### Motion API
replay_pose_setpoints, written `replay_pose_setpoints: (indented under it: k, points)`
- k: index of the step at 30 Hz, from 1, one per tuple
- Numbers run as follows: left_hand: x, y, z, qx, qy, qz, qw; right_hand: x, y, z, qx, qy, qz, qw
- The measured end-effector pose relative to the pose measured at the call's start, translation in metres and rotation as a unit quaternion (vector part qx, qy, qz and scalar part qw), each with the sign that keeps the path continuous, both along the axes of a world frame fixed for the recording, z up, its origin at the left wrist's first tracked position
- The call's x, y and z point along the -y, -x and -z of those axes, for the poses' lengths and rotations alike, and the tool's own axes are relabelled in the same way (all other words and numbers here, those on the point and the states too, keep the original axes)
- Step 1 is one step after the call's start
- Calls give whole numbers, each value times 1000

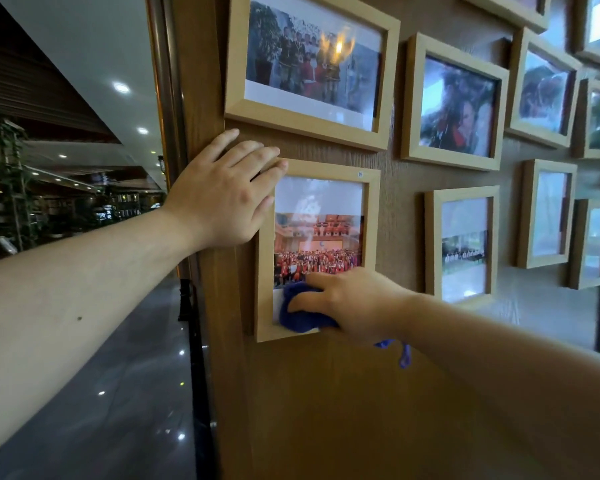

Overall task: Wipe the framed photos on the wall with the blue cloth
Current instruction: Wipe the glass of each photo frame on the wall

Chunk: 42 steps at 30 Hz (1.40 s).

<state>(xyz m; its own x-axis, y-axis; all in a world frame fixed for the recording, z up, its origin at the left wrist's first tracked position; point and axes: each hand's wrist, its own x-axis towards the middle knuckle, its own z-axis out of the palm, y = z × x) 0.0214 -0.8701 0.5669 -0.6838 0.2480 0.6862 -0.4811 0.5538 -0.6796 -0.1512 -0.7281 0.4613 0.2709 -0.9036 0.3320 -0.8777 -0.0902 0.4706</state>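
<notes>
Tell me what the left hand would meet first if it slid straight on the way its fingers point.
Probably the upper frame, at its bottom edge: the left hand points up and right.

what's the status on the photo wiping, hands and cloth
Right hand presses blue cloth on lower glass of portrait frame. Left hand flat, bracing its top-left corner. Nothing in the way.

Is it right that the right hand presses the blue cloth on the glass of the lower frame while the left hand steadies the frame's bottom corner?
Not quite. In the head view the left hand steadies the lower frame at its top left corner, not the bottom. The right hand does press the blue cloth on its glass.
</notes>
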Motion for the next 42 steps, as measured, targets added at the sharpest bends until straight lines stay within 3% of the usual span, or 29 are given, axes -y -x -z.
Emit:
replay_pose_setpoints:
  k: [6,19,26,32,42]
  points:
    - [-2,0,-1,-3,-8,0,1000,1,-1,5,35,5,1,999]
    - [-7,0,6,7,-21,-25,999,-41,66,-4,-60,8,104,993]
    - [-24,11,15,-5,-50,-6,999,-53,67,-14,-41,87,84,992]
    - [-51,64,34,35,-54,35,997,-85,95,-20,-35,134,115,984]
    - [-130,206,74,109,-82,132,982,-191,194,2,-26,138,259,956]
